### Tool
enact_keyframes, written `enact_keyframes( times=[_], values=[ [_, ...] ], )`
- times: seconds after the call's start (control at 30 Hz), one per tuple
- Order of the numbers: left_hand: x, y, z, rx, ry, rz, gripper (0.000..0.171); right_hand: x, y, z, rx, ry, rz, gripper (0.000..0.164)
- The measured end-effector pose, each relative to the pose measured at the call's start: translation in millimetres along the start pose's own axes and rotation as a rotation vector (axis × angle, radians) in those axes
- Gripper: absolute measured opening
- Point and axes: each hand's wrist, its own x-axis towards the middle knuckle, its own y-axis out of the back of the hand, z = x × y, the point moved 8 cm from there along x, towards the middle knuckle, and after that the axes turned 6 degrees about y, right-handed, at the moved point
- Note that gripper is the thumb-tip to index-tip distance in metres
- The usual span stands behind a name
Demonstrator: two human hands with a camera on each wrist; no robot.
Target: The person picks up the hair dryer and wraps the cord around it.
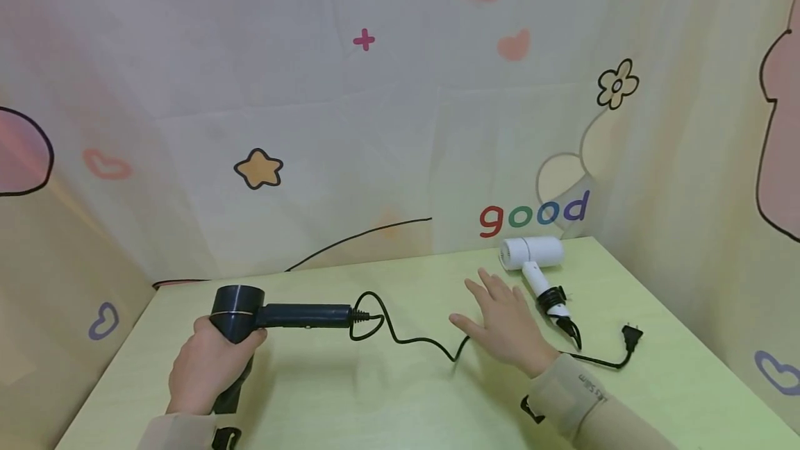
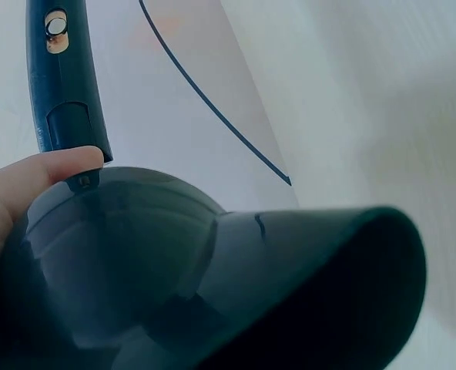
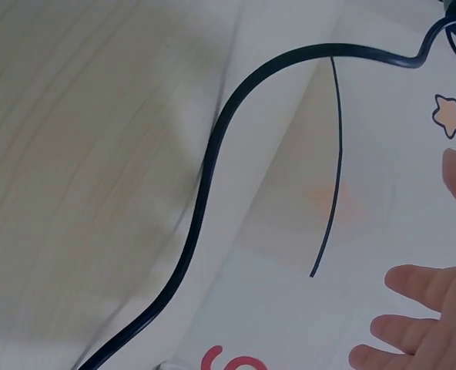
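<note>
Left hand clamped round head of dark-blue, hard-plastic hair dryer over pale-green table; right hand spread, fingers apart, near thin black cord. I judge dryer rigid, slick, heaviest at head; I favour straight handle for hold.

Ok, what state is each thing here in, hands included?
Dark hair dryer: held, handle pointing right
Left hand: gripping the dark hair dryer
Dark dryer's cord: unwound, one loop
Plug: unplugged, on the table
White hair dryer: lying on the table
White dryer's cord: bundled up
Right hand: fingers spread, holding nothing
</note>
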Motion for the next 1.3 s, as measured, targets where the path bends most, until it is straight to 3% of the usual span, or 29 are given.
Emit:
enact_keyframes(
  times=[0.77,1.3],
  values=[
    [-8.9,-5.2,21.0,-0.04,-0.062,0.028,0.086,1.7,7.6,-64.7,0.141,0.106,0.001,0.071],
    [-18.4,-12.1,36.2,-0.057,-0.12,0.076,0.079,11.1,6.0,-98.9,0.255,0.087,-0.016,0.059]
  ],
)
